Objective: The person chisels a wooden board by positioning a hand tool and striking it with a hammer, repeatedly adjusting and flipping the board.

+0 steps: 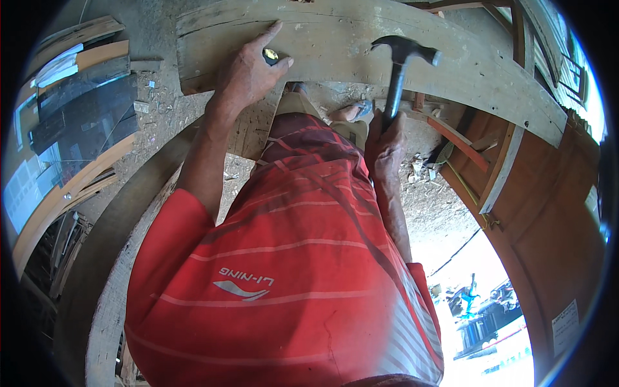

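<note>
My right hand [385, 145] is closed round the dark handle of a claw hammer [398, 71]. The hammer stands head up, its metal head over the long wooden board [322, 48]. Over the left part of that board is my left hand [251, 76], index finger and thumb stretched out. A small round black-and-yellow object [271, 56] shows between that thumb and index finger, partly covered by the hand. Its exact kind cannot be made out, and my other left fingers are hidden.
Timber and dark panels [84, 116] are stacked at the left. A curved wooden piece [122, 284] runs along my left side. On the right stand a brown panel [548, 226] and a wooden frame [500, 168]. Wood scraps [419, 169] litter the ground.
</note>
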`<control>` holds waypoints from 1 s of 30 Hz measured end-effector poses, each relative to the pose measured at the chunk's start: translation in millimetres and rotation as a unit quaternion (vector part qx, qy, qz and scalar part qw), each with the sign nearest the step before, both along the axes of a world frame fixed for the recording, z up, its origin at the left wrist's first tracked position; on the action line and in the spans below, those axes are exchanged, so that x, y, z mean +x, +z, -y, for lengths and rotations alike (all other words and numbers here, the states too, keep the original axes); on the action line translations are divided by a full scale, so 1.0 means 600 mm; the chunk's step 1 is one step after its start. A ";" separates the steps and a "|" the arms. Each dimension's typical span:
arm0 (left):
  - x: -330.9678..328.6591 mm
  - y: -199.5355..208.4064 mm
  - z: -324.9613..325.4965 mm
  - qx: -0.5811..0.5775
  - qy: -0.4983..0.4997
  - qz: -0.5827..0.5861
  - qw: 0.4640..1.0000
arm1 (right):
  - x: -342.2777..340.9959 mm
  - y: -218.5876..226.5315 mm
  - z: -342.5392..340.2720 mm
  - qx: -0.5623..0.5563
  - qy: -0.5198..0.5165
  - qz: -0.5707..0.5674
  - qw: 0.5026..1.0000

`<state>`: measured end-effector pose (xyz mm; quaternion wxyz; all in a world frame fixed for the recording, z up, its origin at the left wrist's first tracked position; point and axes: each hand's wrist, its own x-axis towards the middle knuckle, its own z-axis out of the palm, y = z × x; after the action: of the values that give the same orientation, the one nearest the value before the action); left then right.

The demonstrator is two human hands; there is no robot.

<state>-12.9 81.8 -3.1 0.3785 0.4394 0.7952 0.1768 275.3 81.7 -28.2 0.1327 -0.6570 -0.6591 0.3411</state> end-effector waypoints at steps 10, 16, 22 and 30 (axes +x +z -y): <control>0.000 -0.018 0.007 0.025 -0.006 -0.024 0.999 | 0.015 0.027 -0.011 -0.025 0.006 -0.012 1.000; -0.003 -0.011 0.001 0.011 0.002 -0.017 1.000 | 0.029 0.052 0.009 0.020 -0.028 -0.013 0.999; -0.008 -0.034 -0.003 0.060 -0.003 -0.034 0.998 | 0.054 0.008 0.018 -0.051 0.060 0.001 0.997; -0.004 -0.018 -0.013 0.058 -0.015 -0.041 0.997 | 0.032 0.006 0.032 -0.024 0.080 0.061 0.995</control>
<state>-15.6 89.6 -14.0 0.3224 0.4790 0.7919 0.1990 294.6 62.7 -24.5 0.0487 -0.6247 -0.7078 0.3261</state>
